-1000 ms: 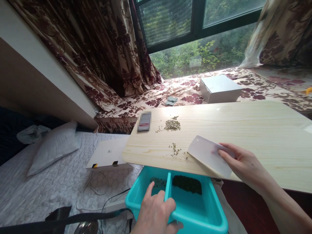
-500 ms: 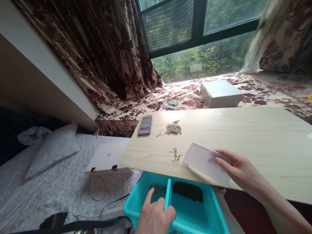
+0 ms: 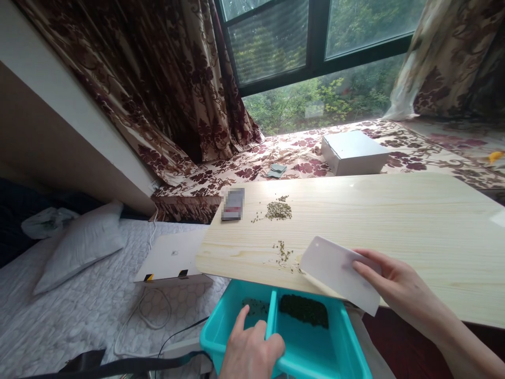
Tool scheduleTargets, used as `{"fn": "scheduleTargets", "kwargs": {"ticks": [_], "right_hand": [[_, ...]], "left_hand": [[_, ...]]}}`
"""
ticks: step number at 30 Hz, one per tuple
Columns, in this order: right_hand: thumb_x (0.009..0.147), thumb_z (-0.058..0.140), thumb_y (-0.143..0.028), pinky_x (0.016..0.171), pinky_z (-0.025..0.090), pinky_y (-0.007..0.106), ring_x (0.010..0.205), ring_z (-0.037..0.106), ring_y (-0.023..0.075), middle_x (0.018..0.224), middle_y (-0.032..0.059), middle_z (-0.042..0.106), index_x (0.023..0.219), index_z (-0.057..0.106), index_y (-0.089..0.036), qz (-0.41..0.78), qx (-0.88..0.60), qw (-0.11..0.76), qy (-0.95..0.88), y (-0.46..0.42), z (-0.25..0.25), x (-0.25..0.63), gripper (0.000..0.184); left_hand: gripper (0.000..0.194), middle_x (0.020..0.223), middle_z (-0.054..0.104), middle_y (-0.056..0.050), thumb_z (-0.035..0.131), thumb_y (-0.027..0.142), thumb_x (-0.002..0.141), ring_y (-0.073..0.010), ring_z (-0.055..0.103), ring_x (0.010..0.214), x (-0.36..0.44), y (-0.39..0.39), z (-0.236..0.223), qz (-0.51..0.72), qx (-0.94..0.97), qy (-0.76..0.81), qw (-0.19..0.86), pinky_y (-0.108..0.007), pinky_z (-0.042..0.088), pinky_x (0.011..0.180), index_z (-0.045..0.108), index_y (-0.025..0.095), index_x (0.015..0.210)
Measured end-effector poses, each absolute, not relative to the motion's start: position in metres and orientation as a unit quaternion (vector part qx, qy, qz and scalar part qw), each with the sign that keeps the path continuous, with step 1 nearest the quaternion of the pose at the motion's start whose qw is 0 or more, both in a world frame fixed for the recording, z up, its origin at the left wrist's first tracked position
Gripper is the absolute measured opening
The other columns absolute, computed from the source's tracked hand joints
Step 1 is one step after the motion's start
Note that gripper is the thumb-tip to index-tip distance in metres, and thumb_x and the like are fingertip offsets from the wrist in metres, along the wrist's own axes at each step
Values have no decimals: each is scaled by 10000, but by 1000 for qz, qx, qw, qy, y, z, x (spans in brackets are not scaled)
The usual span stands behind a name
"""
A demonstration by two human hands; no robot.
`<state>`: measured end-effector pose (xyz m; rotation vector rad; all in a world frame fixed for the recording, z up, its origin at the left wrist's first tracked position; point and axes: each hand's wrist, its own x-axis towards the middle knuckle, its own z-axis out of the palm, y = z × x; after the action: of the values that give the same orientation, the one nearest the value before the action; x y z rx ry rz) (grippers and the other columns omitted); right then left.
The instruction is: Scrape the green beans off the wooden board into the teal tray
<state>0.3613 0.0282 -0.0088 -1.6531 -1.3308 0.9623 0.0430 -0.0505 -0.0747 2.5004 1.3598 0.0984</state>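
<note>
My right hand point(image 3: 394, 279) pinches a translucent white plastic scraper point(image 3: 343, 271) between thumb and fingers. The scraper is tilted over the near edge of the wooden table point(image 3: 394, 216), its left corner beside a scatter of small greenish seeds point(image 3: 283, 253). Farther back lies a larger heap of the same seeds point(image 3: 279, 210). Below the edge, my left hand point(image 3: 252, 345) grips the turquoise two-compartment bin point(image 3: 311, 350) at its divider and near rim, index finger stretched over the left compartment. A few seeds lie in that compartment; a dark green mass point(image 3: 303, 309) fills the back of the right one.
A blurred-out packet point(image 3: 233, 204) lies at the table's left end. On the window ledge stand a silvery box point(image 3: 355, 150) and a folded grey-green cloth point(image 3: 276, 170). A white box point(image 3: 173, 256), cables and a pillow point(image 3: 82, 245) rest on the bed at left.
My right hand has drawn the scraper slightly right and toward me, its near corner now farther past the table edge. The left hand stays on the bin. The view has shifted a little.
</note>
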Motion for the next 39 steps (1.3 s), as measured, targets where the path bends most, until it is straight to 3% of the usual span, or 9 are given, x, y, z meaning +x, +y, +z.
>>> {"fn": "scheduleTargets", "kwargs": {"ticks": [10, 17, 21, 30, 39], "right_hand": [[696, 661, -524, 391, 471, 307, 482, 634, 221, 635, 19, 745, 808, 749, -240, 371, -639, 391, -548, 28, -9, 359, 318], [683, 660, -540, 443, 513, 320, 567, 675, 243, 741, 56, 783, 867, 764, -219, 362, -661, 389, -530, 35, -16, 360, 384], [698, 662, -542, 410, 490, 313, 525, 661, 234, 689, 41, 763, 859, 761, -223, 378, -646, 386, -540, 32, -11, 357, 370], [669, 660, -549, 400, 483, 317, 517, 653, 241, 647, 42, 747, 830, 753, -229, 379, -652, 378, -537, 20, -2, 358, 370], [669, 631, -567, 442, 517, 325, 683, 727, 295, 736, 71, 769, 866, 751, -223, 378, -664, 359, -536, 25, -1, 350, 415]], "left_hand": [[446, 710, 592, 33, 888, 621, 698, -214, 633, 653, 49, -50, -64, 13, 867, 478, 142, -661, 434, 1054, 677, 241, 801], [465, 678, 558, 47, 930, 601, 611, -214, 624, 645, 55, -53, -74, 6, 856, 503, 121, -656, 414, 1068, 663, 243, 740], [496, 683, 566, 43, 955, 600, 555, -214, 618, 655, 55, -56, -81, 29, 847, 519, 110, -650, 391, 1091, 655, 243, 724], [487, 677, 581, 41, 976, 563, 545, -215, 633, 659, 58, -55, -69, 18, 848, 516, 122, -654, 413, 1080, 660, 235, 718], [432, 726, 645, 11, 962, 546, 624, -233, 684, 714, 62, -49, -43, -36, 844, 514, 150, -660, 422, 1080, 711, 231, 781]]}}
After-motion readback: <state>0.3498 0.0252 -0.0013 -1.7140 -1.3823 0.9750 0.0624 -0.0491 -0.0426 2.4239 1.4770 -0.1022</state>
